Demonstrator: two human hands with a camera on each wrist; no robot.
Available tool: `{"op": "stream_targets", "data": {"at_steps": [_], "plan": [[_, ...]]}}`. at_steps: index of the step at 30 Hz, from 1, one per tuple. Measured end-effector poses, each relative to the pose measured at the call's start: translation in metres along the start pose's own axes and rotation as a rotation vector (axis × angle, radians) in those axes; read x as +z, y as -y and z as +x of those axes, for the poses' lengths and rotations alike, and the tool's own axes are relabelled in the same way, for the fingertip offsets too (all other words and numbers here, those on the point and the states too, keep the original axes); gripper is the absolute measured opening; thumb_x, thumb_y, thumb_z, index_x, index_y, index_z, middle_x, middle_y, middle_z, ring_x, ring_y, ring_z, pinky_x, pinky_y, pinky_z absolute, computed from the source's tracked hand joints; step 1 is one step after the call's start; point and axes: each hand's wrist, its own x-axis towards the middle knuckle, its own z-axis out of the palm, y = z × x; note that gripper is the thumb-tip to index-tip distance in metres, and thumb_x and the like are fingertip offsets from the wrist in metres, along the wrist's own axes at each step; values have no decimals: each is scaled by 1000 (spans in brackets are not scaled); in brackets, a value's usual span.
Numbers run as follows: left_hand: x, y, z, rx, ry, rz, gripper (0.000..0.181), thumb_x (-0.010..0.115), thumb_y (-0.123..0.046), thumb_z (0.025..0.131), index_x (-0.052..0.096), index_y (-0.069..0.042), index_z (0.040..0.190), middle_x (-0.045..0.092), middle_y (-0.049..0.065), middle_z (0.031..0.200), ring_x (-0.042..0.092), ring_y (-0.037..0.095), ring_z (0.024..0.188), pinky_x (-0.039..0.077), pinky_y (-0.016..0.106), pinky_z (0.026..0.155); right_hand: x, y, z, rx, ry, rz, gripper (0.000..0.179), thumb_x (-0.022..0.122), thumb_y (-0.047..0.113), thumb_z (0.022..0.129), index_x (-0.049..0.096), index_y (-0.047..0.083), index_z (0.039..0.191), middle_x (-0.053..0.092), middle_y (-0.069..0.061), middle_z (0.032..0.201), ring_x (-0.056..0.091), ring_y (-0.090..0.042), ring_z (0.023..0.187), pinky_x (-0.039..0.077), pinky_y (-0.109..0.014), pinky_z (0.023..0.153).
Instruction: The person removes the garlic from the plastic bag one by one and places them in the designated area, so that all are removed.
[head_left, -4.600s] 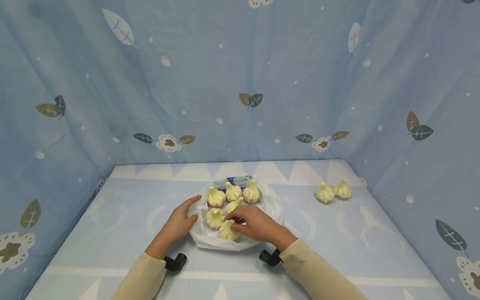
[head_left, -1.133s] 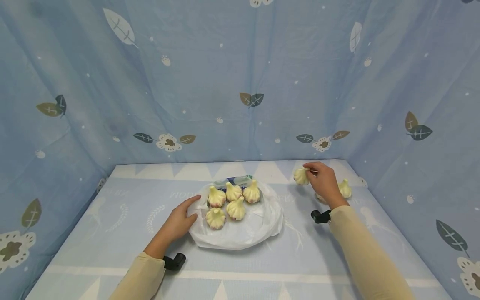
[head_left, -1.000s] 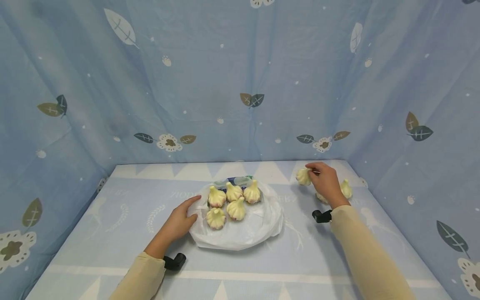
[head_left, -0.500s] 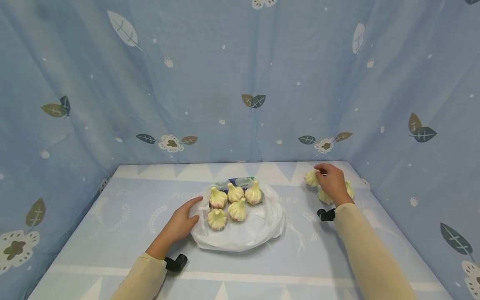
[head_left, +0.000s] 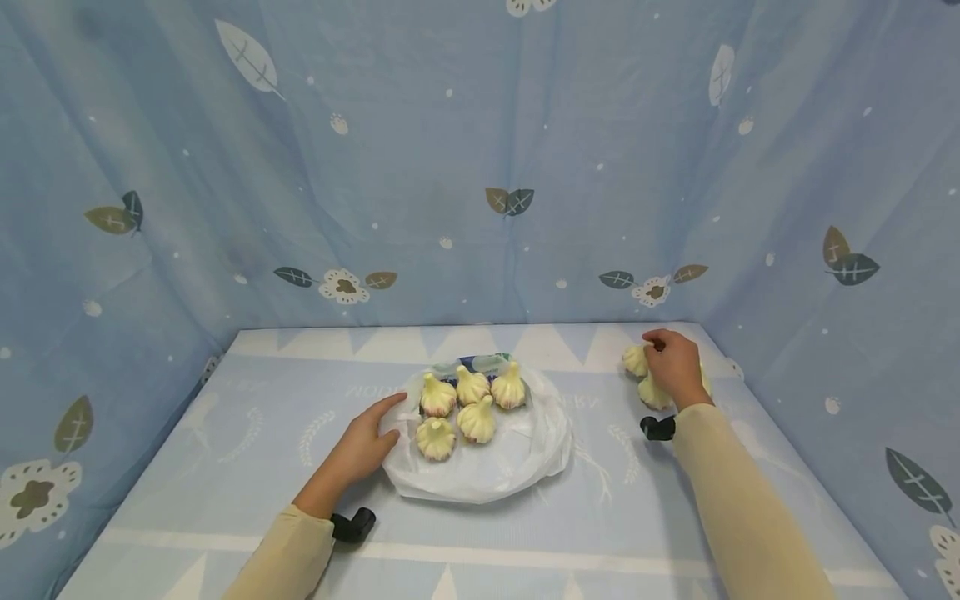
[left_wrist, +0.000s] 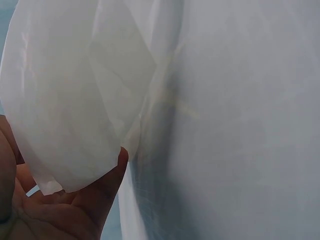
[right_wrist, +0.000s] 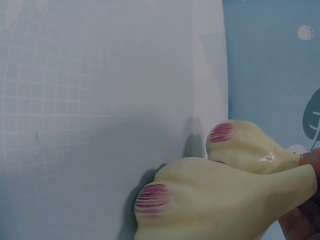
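Note:
My right hand [head_left: 675, 367] pinches the stem of a pale garlic bulb [head_left: 634, 361] at the back right of the table. In the right wrist view, that bulb [right_wrist: 245, 147] shows pink streaks, with a nearer bulb [right_wrist: 200, 200] overlapping it. Beside the hand lies one garlic bulb [head_left: 654, 394], and another [head_left: 706, 380] is mostly hidden behind it. My left hand [head_left: 362, 442] rests with spread fingers against the left rim of a white plastic bag [head_left: 480, 483]. In the left wrist view, the bag's sheer edge [left_wrist: 75, 125] lies between thumb and fingers.
Several garlic bulbs [head_left: 477, 419] sit in the rolled-down bag, mostly toward its left and back. Blue patterned curtains [head_left: 420, 167] enclose the back and sides of the table [head_left: 247, 492]. A black wrist camera [head_left: 354, 526] sits at the left wrist.
My right hand took a garlic bulb from the front of the bag and carried it to the two at the back right, lately shifting slightly right and lower. The left hand stayed put.

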Motion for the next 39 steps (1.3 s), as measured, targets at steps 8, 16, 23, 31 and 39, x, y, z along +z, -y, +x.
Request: {"op": "stream_targets", "data": {"at_steps": [8,16,23,31,39], "plan": [[1,0,1,-11,1,4,58,54,-10,94,38,-16,149,35,16,155,30,39,143,29,59,114,1,-4,5,44,-5,-13,33,46,12,96,61,1,124,60,-22,122,53,-36,112,45,-52,98],[1,0,0,-14,5,0,58,53,-10,94,37,-17,150,34,14,156,29,38,144,28,59,114,0,-8,7,78,31,-37,36,44,13,96,59,0,126,58,-24,125,52,-38,115,44,-53,99],[1,-1,2,-18,0,5,58,53,-10,94,38,-17,149,35,15,156,30,38,144,28,58,115,-2,-5,10,92,56,-34,38,42,15,97,57,1,129,56,-24,126,50,-38,115,44,-54,99],[0,-3,3,-21,4,7,58,53,-9,94,37,-16,150,34,15,156,29,39,144,27,58,115,-10,4,9,14,41,-96,38,44,18,98,57,1,129,50,-27,137,43,-46,128,38,-60,105],[-1,-2,5,-16,3,12,57,53,-9,95,37,-16,150,34,16,156,29,39,144,28,58,114,-10,27,5,-78,27,-113,36,48,18,97,59,1,128,50,-26,137,44,-46,128,37,-60,106]]}}
